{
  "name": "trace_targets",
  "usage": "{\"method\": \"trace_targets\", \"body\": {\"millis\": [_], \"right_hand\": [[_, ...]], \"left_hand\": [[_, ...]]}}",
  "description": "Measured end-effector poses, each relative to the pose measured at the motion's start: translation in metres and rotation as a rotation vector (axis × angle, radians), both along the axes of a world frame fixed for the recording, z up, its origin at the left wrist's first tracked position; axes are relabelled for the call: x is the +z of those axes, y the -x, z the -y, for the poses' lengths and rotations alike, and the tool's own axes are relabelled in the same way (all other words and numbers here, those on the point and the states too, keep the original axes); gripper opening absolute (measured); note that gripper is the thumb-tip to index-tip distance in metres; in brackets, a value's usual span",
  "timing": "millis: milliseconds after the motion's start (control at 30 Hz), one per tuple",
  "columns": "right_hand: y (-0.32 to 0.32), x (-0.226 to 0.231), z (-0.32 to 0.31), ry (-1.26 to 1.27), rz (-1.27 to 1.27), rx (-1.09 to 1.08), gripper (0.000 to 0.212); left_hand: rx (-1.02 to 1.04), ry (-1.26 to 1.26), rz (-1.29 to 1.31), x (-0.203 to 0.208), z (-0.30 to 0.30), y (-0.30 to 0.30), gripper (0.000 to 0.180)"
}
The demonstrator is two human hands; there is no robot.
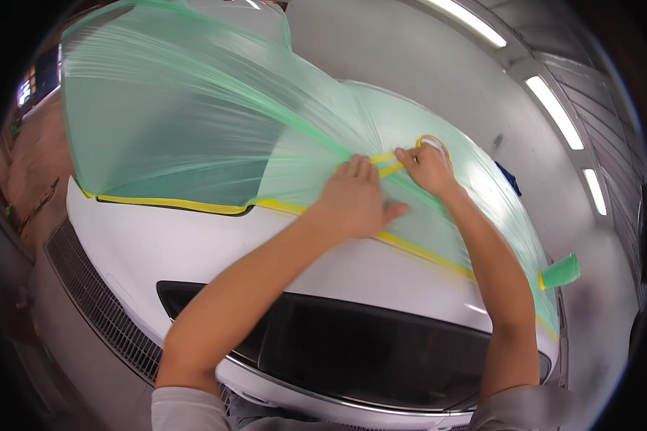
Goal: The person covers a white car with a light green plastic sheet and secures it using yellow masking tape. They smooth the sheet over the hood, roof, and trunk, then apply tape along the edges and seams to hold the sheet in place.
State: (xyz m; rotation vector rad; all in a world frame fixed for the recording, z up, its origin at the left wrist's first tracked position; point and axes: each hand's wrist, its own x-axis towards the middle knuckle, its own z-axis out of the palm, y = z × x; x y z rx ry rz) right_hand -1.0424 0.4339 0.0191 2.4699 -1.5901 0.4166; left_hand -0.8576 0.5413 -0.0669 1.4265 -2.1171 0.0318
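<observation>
My left hand (354, 197) lies on the translucent green masking film (194, 136), its fingers laid out and its thumb spread to the right. It presses near the end of a yellow tape strip (388, 165). Just to its right, my right hand (430, 171) grips a roll of yellow masking tape (434, 146), and the strip stretches between the two hands. The film is gathered in folds under them and drapes over a white car (158, 237). Yellow tape (172, 205) runs along the film's near edge; my left hand and forearm hide part of that line.
A dark car window (366, 345) lies below my forearms. At the right end, a small green film roll (561, 271) sticks out from the car. A floor grate (104, 302) runs at the left. Bright tube lights (553, 111) show at the upper right.
</observation>
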Motion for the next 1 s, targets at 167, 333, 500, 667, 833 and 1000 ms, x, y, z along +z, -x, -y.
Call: {"method": "trace_targets", "body": {"millis": [167,333,500,667,833,1000], "right_hand": [[0.002,-0.008,0.001,0.023,0.016,-0.012,0.042],[-0.014,0.009,-0.016,0.03,-0.074,-0.051,0.033],[-0.036,0.01,-0.079,0.08,-0.129,0.174,0.063],[-0.041,0.026,-0.107,0.012,-0.004,0.304,0.071],[-0.022,0.046,-0.073,0.163,-0.149,0.114,0.06],[-0.026,0.0,-0.013,0.061,-0.011,-0.25,0.081]], "left_hand": [[0.075,0.216,0.006,-0.014,-0.044,-0.058,0.088],[0.112,0.002,-0.146,0.007,-0.054,-0.101,0.055],[-0.03,-0.02,-0.624,0.012,-0.045,-0.106,0.038],[-0.215,-0.031,-0.807,0.019,-0.017,-0.084,0.036],[-0.24,-0.055,-0.646,0.021,0.004,-0.072,0.043],[-0.239,0.207,-0.2,-0.006,-0.009,-0.053,0.054]]}}
